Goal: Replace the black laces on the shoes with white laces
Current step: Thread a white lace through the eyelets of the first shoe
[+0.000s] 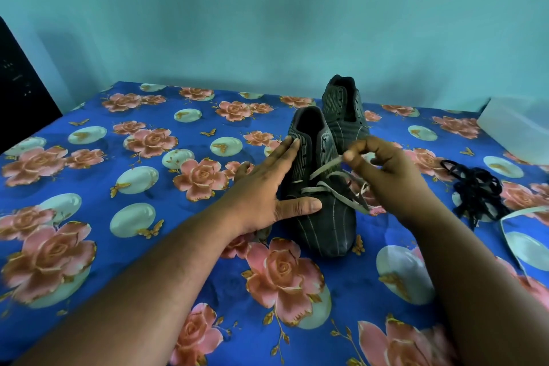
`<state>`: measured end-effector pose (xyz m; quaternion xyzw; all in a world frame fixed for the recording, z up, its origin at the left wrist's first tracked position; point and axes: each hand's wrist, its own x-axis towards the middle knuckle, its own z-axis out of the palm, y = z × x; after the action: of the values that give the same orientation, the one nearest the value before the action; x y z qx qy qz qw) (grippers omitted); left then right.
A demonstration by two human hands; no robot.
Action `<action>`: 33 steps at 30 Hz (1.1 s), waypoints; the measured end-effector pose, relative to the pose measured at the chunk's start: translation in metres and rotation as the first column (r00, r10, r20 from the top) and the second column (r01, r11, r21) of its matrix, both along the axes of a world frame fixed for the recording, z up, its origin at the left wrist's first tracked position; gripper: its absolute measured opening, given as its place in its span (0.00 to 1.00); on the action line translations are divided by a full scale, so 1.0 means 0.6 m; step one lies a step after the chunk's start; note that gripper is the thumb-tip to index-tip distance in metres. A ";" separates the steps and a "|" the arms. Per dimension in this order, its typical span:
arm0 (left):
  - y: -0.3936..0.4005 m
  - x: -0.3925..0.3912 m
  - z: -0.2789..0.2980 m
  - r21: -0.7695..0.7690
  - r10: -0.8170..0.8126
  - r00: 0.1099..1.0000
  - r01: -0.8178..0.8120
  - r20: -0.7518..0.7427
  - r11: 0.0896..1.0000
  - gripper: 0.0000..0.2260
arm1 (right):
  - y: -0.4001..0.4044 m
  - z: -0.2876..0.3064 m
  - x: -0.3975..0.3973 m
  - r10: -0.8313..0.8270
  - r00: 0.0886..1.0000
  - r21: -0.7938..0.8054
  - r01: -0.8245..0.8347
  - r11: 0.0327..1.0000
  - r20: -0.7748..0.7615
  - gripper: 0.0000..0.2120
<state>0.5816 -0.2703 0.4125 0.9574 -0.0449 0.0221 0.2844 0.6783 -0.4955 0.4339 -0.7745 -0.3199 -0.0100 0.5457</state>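
The near dark grey striped leather shoe (319, 187) stands on the blue floral cloth (148, 246). The left hand (267, 187) rests flat against its left side, fingers straight. The right hand (383, 169), just right of it, pinches the white flat lace (325, 168) threaded through its lower eyelets. The removed black laces (475, 190) lie piled farther right.

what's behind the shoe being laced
A second dark shoe stands right behind the near shoe, with no lace visible in its eyelets. The near shoe and the right hand cover its lower front, so its toe cannot be seen.
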 end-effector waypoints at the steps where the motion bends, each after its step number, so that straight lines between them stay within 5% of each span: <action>1: 0.000 0.000 -0.001 -0.008 -0.004 1.000 0.004 0.000 1.000 0.52 | -0.007 0.005 0.004 -0.089 0.995 0.055 0.092 0.994 -0.054 0.06; 3: 0.001 0.001 -0.003 -0.016 -0.005 1.000 0.006 0.003 1.000 0.52 | -0.024 0.011 0.020 -0.272 0.961 0.075 0.275 0.958 -0.058 0.08; 6: 0.000 0.003 -0.007 -0.023 -0.002 0.999 0.003 0.035 1.000 0.52 | -0.039 0.009 0.029 -0.337 0.941 0.013 0.337 0.941 0.035 0.07; 9: 0.001 0.002 -0.011 -0.050 0.003 0.987 0.005 0.160 0.999 0.48 | -0.038 0.004 0.023 -0.134 0.950 -0.164 0.185 0.969 0.283 0.16; 12: 0.000 0.002 -0.009 -0.063 -0.007 0.934 0.031 0.357 0.998 0.34 | -0.033 0.002 0.017 0.179 0.913 -0.292 -0.070 0.954 0.366 0.20; 17: -0.011 0.001 -0.004 0.025 -0.015 0.829 0.001 0.559 1.000 0.13 | -0.018 -0.008 0.016 0.252 0.879 -0.298 -0.133 0.945 0.405 0.10; 24: -0.022 0.000 0.000 0.249 -0.096 0.798 -0.070 0.595 0.966 0.16 | 0.014 -0.019 0.008 -0.170 0.761 -0.190 0.361 0.913 0.626 0.06; 27: -0.034 0.000 0.007 0.269 -0.058 0.793 -0.136 0.606 0.954 0.18 | 0.032 -0.030 0.002 -0.187 0.793 -0.219 0.373 0.902 0.580 0.09; 30: -0.043 0.004 0.007 0.244 0.005 0.816 -0.178 0.577 0.953 0.16 | 0.030 -0.034 0.012 -0.104 0.896 -0.200 0.208 0.957 0.432 0.13; 33: -0.047 0.008 0.001 0.021 0.114 0.887 -0.138 0.447 0.990 0.15 | 0.006 -0.038 0.028 0.091 0.936 -0.226 -0.012 0.974 0.341 0.18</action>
<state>0.5862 -0.2982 0.4130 0.9351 -0.0468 0.2573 0.2393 0.6950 -0.4919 0.4111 -0.8073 -0.4310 -0.0974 0.3912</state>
